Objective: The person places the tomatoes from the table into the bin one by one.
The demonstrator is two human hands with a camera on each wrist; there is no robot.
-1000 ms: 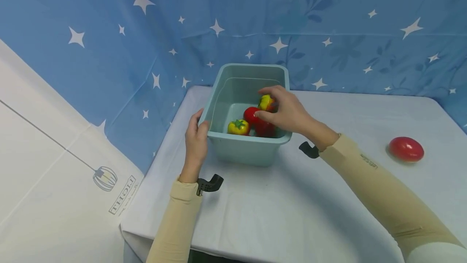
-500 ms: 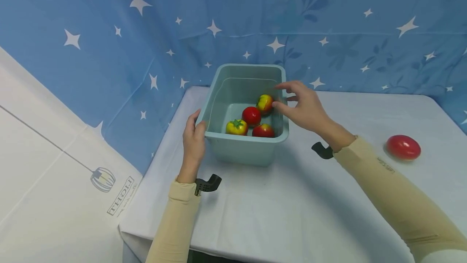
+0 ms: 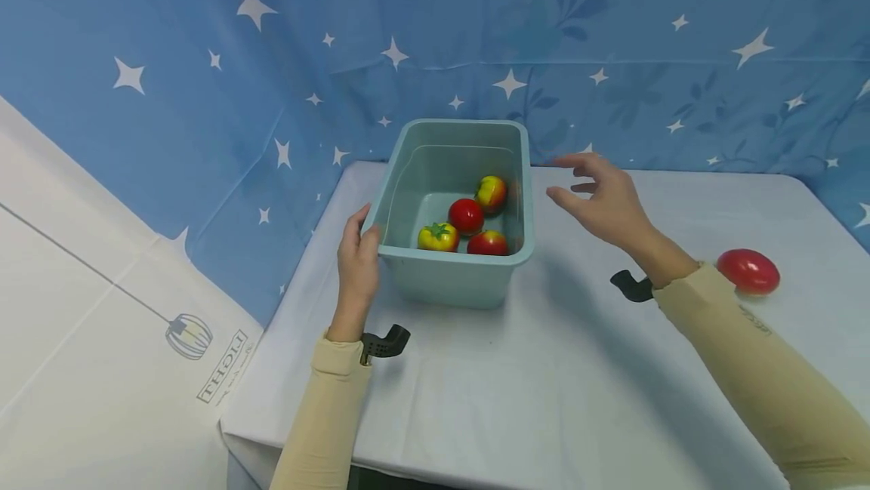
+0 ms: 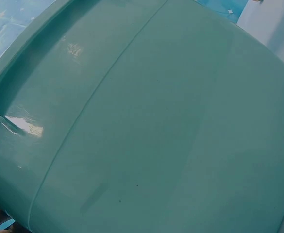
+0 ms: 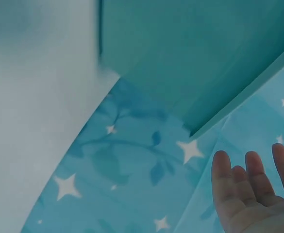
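A teal plastic bin stands on the white-covered table. Inside it lie a yellow toy bell pepper with a green stem, a round red fruit, a red-and-yellow fruit and another yellow-and-red piece. My left hand grips the bin's left rim near the front corner; the left wrist view is mostly filled by the bin's wall. To the right of the bin, my right hand hovers with fingers spread and nothing in them. The right wrist view shows its bare fingers.
On the table's right side lies a glossy red oval object, just beyond the right sleeve. A blue curtain with white stars hangs behind the table. White printed fabric covers the left.
My right hand has drawn back out of the bin, over its right rim, and moved rightward, empty. The left hand keeps its grip on the rim.
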